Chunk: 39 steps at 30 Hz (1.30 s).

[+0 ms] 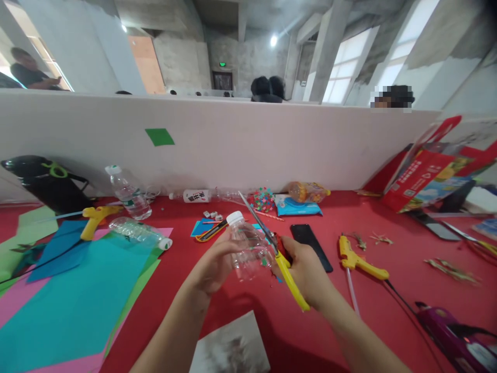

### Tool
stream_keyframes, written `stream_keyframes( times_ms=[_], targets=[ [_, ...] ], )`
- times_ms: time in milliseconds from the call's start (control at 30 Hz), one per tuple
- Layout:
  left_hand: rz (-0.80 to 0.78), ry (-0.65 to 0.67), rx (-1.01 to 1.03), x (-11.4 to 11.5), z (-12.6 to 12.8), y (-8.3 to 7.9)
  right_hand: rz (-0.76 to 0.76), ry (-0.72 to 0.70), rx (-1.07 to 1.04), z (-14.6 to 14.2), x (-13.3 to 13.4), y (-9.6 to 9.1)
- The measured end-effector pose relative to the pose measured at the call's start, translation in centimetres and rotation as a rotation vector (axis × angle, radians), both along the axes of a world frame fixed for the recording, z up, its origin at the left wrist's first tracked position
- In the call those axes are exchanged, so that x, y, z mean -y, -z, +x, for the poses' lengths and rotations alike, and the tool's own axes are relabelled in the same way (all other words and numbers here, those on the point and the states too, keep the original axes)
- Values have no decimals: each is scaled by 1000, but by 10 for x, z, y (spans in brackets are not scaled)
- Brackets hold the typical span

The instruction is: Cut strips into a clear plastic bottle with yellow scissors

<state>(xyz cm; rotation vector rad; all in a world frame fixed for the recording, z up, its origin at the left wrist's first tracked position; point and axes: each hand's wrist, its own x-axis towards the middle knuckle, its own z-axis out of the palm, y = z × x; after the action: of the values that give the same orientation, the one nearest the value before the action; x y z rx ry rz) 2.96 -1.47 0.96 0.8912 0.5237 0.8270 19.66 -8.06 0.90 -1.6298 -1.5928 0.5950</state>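
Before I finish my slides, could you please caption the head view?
Over a red table, the left hand holds a clear, white-capped plastic bottle while the right hand holds yellow-handled scissors.

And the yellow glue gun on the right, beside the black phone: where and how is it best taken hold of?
The yellow glue gun is probably best taken by its handle, from the right: it lies on its side with the handle slanting out that way, while the glue stick juts from its near end.

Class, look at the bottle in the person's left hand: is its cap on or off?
On: the white cap sits over the neck of the clear bottle that the left hand holds.
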Motion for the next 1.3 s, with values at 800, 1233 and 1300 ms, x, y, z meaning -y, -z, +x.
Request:
stream_keyframes(
  times_ms=[800,1233,1300],
  targets=[
    [22,-8,-87,0,-3,-4,-15,-19,147,-1,3,3],
    [380,-201,-333,2,9,-2,102,-5,386,-3,1,7],
    [456,-220,-355,0,11,3,124,0,424,-2,0,7]
  ],
)
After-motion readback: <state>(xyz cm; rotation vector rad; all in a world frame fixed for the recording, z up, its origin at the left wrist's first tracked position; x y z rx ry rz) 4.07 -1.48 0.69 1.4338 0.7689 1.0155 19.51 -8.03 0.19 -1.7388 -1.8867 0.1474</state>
